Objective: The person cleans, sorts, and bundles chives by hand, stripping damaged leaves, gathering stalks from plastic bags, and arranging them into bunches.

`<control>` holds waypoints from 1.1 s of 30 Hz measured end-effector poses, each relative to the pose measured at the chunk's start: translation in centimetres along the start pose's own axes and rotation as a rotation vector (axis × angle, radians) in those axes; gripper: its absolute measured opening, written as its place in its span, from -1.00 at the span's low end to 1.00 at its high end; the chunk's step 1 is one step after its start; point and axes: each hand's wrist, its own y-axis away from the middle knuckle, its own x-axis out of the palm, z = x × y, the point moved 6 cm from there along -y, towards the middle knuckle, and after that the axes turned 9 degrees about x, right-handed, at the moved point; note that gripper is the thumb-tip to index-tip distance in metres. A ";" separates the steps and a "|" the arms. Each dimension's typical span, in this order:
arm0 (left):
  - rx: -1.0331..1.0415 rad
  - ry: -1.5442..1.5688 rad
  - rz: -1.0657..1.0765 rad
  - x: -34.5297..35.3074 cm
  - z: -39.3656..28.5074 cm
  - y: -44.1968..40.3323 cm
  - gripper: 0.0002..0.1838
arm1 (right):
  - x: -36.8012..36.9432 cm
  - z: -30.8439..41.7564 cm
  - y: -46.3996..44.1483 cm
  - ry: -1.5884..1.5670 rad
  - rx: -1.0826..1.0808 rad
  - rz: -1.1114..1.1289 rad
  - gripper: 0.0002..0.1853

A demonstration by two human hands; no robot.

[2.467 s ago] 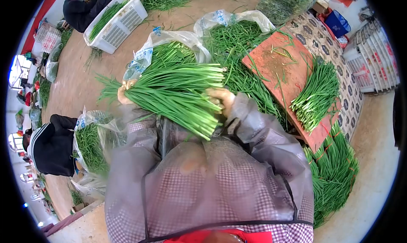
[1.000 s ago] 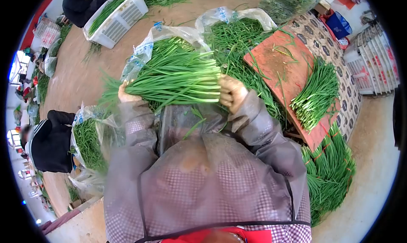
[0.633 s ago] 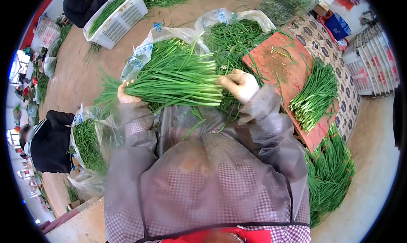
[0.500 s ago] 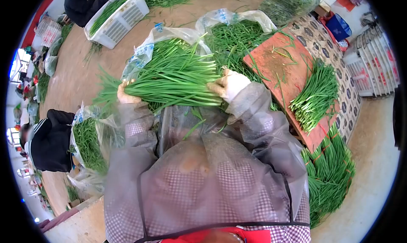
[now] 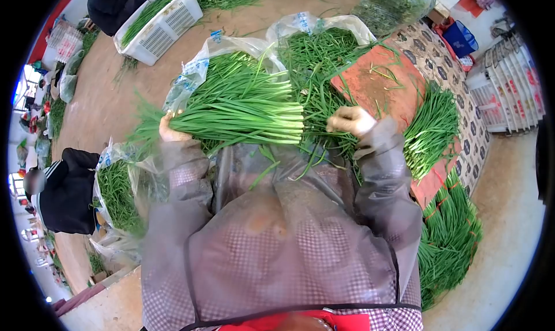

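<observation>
My left hand (image 5: 172,129) is closed round the leafy end of a bundle of long green stalks (image 5: 243,114), whose pale cut ends point right. The bundle lies level in front of my apron. To the right of those ends, apart from them, my right hand (image 5: 351,121) has its fingers curled together over loose greens (image 5: 321,103); whether anything is between them is too small to tell. Behind the bundle stands an open plastic bag (image 5: 196,68) of stalks, with a second open bag (image 5: 364,28) beside it.
A reddish board (image 5: 376,80) at the right bears a stalk pile (image 5: 430,131). Tied bundles (image 5: 451,244) lie below it. A white basket (image 5: 165,33) is at the upper left, near a seated person. Another person (image 5: 69,192) sits left beside a bag of greens (image 5: 118,195).
My right hand has moved from the stalks' cut ends out to the right, after pulling back and returning once. My left hand keeps its hold; the bundle now lies more level than at first.
</observation>
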 end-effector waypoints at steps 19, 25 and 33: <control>0.134 -0.059 -0.251 -2.1 0.9 0.4 -0.85 | -1.9 -4.9 -1.6 0.739 0.075 -0.663 -0.74; 0.139 -0.080 -0.280 -1.0 1.0 1.8 -0.84 | 9.3 2.4 -0.6 -0.025 0.070 0.155 -0.70; 0.115 -0.021 -0.230 -0.6 1.0 2.5 -0.84 | 14.0 5.8 -1.9 -0.782 0.015 -0.152 -0.73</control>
